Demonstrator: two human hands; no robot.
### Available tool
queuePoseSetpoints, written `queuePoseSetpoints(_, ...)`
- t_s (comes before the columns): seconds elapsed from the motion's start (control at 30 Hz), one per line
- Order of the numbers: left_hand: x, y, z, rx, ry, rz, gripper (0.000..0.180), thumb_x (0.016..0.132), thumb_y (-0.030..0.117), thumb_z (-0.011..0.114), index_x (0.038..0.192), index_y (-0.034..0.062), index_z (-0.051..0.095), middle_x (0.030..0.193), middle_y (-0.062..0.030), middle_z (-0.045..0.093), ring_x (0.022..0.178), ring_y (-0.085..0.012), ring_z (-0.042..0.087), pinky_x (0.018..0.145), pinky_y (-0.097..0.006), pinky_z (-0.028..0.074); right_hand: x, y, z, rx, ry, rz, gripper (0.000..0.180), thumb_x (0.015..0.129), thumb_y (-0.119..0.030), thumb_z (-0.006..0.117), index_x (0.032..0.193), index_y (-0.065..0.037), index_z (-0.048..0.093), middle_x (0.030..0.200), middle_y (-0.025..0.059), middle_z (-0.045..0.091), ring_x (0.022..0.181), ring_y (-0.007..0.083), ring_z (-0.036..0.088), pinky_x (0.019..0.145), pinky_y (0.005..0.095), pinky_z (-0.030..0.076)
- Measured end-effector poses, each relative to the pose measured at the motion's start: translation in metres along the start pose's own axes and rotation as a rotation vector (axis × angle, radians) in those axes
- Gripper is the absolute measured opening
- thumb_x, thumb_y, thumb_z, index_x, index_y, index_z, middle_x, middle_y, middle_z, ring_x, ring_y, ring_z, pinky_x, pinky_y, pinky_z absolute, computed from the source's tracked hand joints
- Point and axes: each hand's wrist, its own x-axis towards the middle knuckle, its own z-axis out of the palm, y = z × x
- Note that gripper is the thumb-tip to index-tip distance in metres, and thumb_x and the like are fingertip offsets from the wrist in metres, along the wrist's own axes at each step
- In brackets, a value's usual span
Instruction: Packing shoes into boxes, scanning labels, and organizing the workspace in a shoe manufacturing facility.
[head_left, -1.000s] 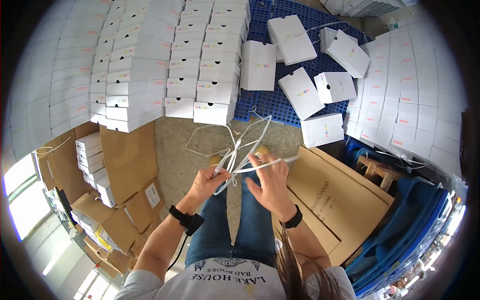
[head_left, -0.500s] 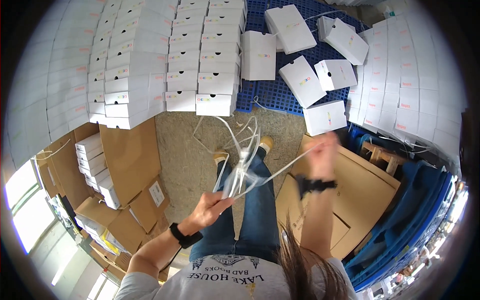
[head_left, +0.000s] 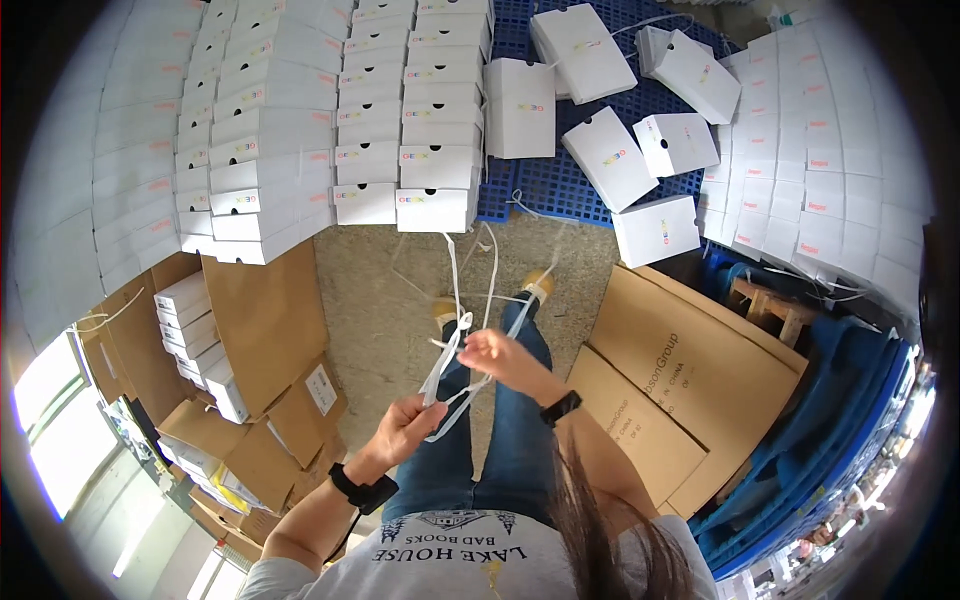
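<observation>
Both hands are busy with a bunch of white plastic straps (head_left: 452, 345). Left hand (head_left: 408, 428) is curled shut around the bottom of the straps, just above the blue jeans (head_left: 505, 440). Right hand (head_left: 492, 350) is a bit higher, with its fingers pinched on the same straps. From the hands the straps run up in long loops over the grey floor (head_left: 375, 300), toward the white boxes.

Next to the straps, on the left, flat brown cardboard (head_left: 268, 320) lies on the floor, with small white boxes (head_left: 190, 320) beside it. On the right of the straps are more big brown cardboard sheets (head_left: 690, 370). Past the top of the straps stands a tall stack of white boxes (head_left: 300, 130), row on row. To the right of that stack is a blue pallet (head_left: 560, 185) with loose white boxes (head_left: 610, 160) lying on it. Two shoes (head_left: 540, 285) peek out near the top loops of the straps.
</observation>
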Motion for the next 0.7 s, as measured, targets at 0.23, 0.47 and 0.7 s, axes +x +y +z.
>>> queuePoseSetpoints(0.23,-0.004,-0.002,-0.008,0.147,0.024,-0.012,0.04,0.1,0.03,0.053,0.068,0.0062,0.055,0.061,0.0062,0.046,0.058,-0.0042,0.039,0.051,-0.026,0.032,0.017,0.009,0.019,0.105,-0.123,0.044,0.038,0.097,-0.026,0.058,0.125,0.0,0.059,0.088,0.001,0.066,0.067,0.0062,0.056,0.061,0.0225,0.047)
queuePoseSetpoints(0.47,-0.001,-0.001,-0.038,0.07,0.255,0.034,0.054,0.102,0.04,0.044,0.058,0.0091,0.045,0.054,0.0042,0.037,0.053,-0.0065,0.033,0.05,-0.027,0.027,-0.006,-0.021,-0.025,-0.026,-0.014,0.064,0.02,0.094,-0.009,0.061,0.113,-0.003,0.06,0.075,-0.001,0.059,0.062,0.0036,0.05,0.056,0.0194,0.042)
queuePoseSetpoints(0.7,-0.015,0.013,-0.021,0.174,0.059,0.14,0.055,0.102,0.036,0.047,0.056,0.0057,0.043,0.053,0.0037,0.04,0.052,-0.0059,0.035,0.046,-0.029,0.028,-0.019,-0.107,-0.061,0.953,0.406,0.005,0.014,0.085,0.001,0.064,0.088,-0.007,0.054,0.065,-0.0023,0.048,0.051,0.006,0.04,0.046,0.0231,0.032)
